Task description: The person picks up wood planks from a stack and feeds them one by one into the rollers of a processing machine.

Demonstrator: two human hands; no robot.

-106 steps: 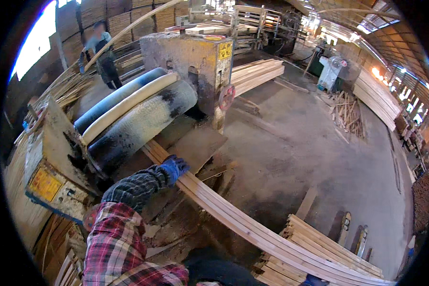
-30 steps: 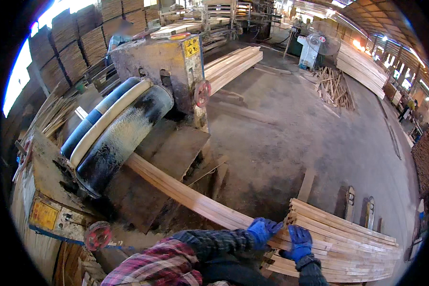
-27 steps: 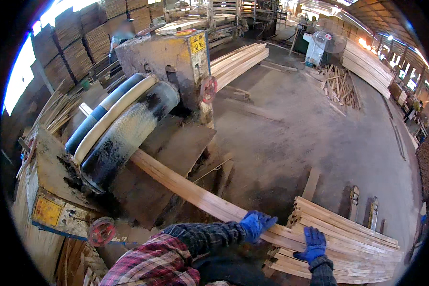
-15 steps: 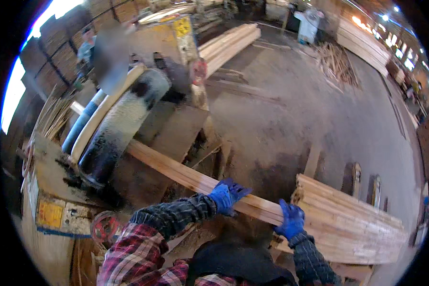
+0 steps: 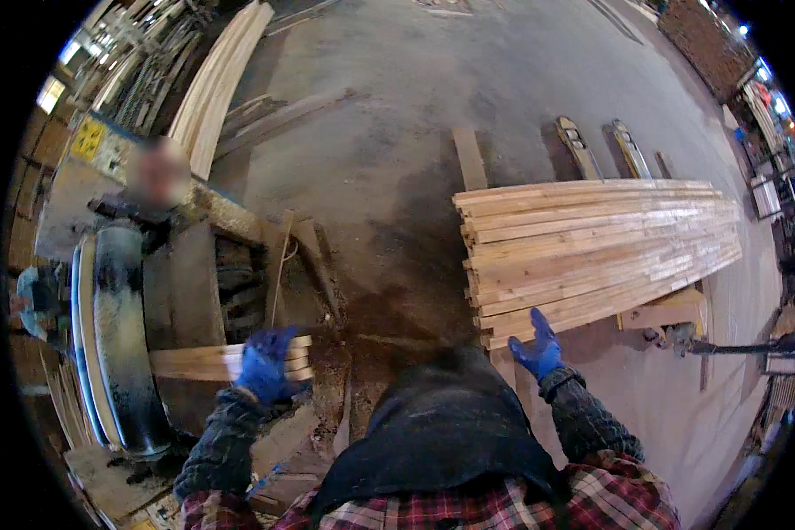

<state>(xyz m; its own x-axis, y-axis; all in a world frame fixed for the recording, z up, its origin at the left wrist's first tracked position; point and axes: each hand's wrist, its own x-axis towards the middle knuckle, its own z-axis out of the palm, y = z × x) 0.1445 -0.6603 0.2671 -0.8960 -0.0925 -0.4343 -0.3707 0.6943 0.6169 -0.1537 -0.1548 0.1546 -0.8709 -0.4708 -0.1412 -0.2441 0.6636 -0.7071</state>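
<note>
Probably stiff, moderately heavy and rough-edged, the wooden strips (image 5: 192,363) run from the large roller (image 5: 119,336) to just past the left hand (image 5: 266,367); their free end, taken from both sides, looks the best hold. That hand lies across them, its grip unclear. The right hand (image 5: 537,347), thumb and fingers spread wide, reaches forward beside the lumber stack (image 5: 583,252).

pale wooden strips (image 5: 194,362), side by side, at left, broad layered stack of long planks (image 5: 583,252), ends uneven, at right
</note>
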